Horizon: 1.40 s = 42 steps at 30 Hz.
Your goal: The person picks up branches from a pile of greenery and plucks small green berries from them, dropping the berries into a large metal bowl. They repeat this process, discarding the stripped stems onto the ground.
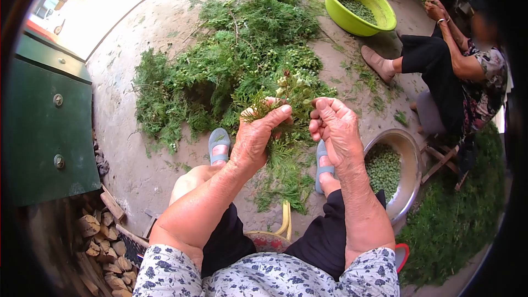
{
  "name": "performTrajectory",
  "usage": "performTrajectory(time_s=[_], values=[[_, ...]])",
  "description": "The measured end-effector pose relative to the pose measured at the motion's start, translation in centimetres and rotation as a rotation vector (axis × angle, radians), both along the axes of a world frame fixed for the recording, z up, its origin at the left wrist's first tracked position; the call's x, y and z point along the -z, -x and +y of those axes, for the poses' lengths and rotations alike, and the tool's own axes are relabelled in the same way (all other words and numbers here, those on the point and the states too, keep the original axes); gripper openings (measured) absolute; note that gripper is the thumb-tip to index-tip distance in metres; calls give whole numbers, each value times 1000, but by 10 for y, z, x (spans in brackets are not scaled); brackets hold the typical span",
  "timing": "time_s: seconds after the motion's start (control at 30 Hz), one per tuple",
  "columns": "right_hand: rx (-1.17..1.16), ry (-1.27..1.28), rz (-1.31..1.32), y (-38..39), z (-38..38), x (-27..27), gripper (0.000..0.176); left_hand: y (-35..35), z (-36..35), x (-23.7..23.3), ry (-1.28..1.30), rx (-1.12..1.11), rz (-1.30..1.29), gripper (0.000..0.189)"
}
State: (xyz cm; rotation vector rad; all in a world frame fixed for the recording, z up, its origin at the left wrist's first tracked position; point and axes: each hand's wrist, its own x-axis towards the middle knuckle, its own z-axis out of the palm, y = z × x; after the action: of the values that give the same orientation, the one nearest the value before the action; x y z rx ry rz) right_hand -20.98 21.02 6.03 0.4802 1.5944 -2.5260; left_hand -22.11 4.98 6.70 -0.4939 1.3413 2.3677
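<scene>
My left hand (pixel 252 137) is closed around a leafy conifer sprig (pixel 291 89) that carries pale green cones near its top. Close by on the right, my right hand (pixel 338 126) has its thumb and fingers pinched together at the sprig's edge; whatever lies between the fingertips is too small to make out. Below and beyond both hands spreads a heap of cut conifer branches (pixel 220 60) on the ground. Beside my right forearm stands a metal basin (pixel 416 159) with many small green cones (pixel 383 169) in it.
A lime-green tub (pixel 344 19) holding more green cones stands at the back right. Another person (pixel 467 71) sits at the right, hands raised with greenery. Conifer foliage (pixel 456 214) covers the lower right. At the left are a green metal panel (pixel 55 115) and split firewood (pixel 110 253).
</scene>
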Motion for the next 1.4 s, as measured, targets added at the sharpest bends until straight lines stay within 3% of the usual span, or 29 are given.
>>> performTrajectory(time_s=[0.2,0.3,0.4,0.57,0.77,0.87,0.9,0.97,1.03,1.13,1.2,1.23,1.3,1.4], values=[[-60,-53,-23,-3,-7,2,23,-3,2,6,-27,17,17,12],[59,-45,-10,-4,-11,1,19,-5,5,6,-76,-20,-78,9],[129,197,-5,0,2,5,13,-1,-1,10,-211,-43,-156,7],[82,372,16,3,7,3,14,-2,0,7,-79,21,-5,9],[-37,121,52,-2,-1,-4,16,-1,2,-9,30,-64,-19,16],[-163,-434,55,-6,-12,-17,12,-3,1,-10,-14,-23,60,24],[-166,-433,54,-8,-15,-16,12,-3,1,-8,-12,-26,59,24],[-169,-702,291,-10,-19,-11,12,-3,1,-2,39,-8,123,25],[-142,-704,337,-11,-22,-10,11,-3,3,4,-54,-31,141,26],[-99,-633,178,-11,-21,-14,12,-1,2,7,0,-48,188,26],[-13,-116,45,-4,-10,-5,13,-1,0,0,-11,-34,77,24],[-12,-117,46,-2,-6,-4,13,0,-1,0,-12,-33,78,24],[-2,275,28,3,2,-2,16,2,-2,0,89,2,43,22],[17,339,20,5,9,5,18,2,-3,2,31,-16,35,16]])
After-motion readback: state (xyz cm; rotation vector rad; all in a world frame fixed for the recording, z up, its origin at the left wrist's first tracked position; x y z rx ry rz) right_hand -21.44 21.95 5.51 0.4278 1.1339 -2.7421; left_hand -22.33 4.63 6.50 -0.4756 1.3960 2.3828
